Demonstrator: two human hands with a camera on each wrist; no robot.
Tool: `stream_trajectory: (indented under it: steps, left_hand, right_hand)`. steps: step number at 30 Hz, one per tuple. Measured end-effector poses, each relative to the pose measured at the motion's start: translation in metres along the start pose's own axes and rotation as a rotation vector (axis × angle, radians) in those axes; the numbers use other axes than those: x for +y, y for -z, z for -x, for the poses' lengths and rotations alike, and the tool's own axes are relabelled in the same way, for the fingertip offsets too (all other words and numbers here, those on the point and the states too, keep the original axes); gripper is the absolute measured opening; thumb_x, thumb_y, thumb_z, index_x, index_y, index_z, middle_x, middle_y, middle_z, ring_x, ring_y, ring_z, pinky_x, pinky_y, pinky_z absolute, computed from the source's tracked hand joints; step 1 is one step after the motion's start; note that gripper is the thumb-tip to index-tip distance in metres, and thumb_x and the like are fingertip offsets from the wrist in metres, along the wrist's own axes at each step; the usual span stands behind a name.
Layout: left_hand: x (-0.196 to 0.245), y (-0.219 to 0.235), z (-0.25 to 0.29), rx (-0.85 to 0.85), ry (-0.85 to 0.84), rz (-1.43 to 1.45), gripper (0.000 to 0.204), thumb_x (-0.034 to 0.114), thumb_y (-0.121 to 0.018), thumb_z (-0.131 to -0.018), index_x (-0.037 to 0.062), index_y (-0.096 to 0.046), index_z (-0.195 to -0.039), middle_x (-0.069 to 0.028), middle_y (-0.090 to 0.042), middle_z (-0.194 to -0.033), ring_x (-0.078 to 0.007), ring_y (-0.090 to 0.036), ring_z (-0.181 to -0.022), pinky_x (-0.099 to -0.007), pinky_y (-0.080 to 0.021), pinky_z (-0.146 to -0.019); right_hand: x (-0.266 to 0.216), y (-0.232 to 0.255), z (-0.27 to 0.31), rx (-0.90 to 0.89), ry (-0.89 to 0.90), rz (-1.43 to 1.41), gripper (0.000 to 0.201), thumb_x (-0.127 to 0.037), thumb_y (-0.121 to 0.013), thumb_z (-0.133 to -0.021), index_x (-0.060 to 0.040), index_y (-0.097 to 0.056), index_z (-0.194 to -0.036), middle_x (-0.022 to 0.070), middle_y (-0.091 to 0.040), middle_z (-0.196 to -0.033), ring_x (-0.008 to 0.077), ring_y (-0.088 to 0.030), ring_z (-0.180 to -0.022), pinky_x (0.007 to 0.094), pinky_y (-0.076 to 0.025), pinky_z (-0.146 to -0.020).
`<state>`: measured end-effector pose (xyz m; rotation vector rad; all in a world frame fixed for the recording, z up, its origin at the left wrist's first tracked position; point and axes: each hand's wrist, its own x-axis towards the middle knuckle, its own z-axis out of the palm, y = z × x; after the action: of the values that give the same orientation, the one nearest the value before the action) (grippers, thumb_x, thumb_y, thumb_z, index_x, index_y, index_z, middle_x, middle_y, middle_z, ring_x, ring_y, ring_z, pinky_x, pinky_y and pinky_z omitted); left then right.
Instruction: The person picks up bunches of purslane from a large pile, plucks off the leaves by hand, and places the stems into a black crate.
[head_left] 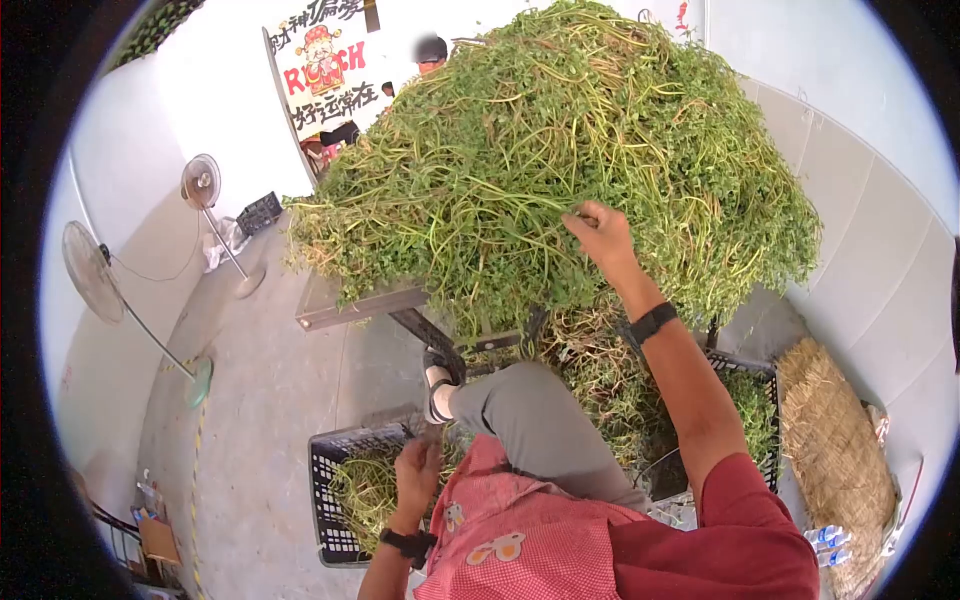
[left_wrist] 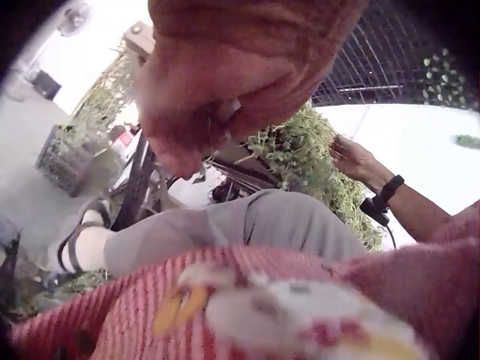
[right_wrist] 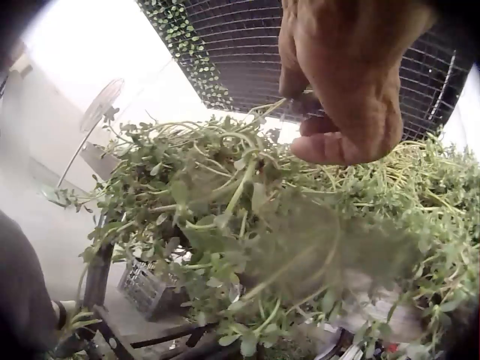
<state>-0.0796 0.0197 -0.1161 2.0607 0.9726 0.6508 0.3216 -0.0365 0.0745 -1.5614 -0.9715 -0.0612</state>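
A big heap of leafy green stems (head_left: 520,150) covers a table (head_left: 360,303). At the heap's front, my right hand (head_left: 603,240) pinches a thin stem between thumb and fingers; the right wrist view shows that hand (right_wrist: 345,90) with the stem end at its fingertips, above the heap (right_wrist: 225,172). Low on the left, my left hand (head_left: 415,475) is over a black crate (head_left: 325,500) with green stems (head_left: 368,490) in it. In the left wrist view the left hand (left_wrist: 217,90) has bent fingers; whether it holds anything cannot be told.
Under the table lie more stems (head_left: 600,370), and another black crate (head_left: 775,400) stands at the right. A straw bundle (head_left: 830,450) and water bottles (head_left: 828,540) are on the right. Two fans (head_left: 95,270) stand at the left. Behind the heap, a person's head (head_left: 431,52) shows.
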Motion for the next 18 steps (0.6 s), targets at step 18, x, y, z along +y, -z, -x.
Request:
stream_trajectory:
  steps: [18]
  left_hand:
    - [0.15,-0.026,-0.115,0.063,-0.354,-0.017,0.017,0.009,-0.055,-0.087,0.0021,-0.06,-0.101,-0.0108,-0.061,-0.097,-0.0209,-0.061,-0.081,-0.0302,-0.049,-0.067]
  right_hand:
    - [0.028,-0.036,-0.026,-0.256,0.085,0.17,0.033,-0.031,-0.065,-0.078,-0.0013,-0.066,-0.092,0.0143,-0.064,-0.074,0.0254,-0.06,-0.064,0.0386,-0.046,-0.06]
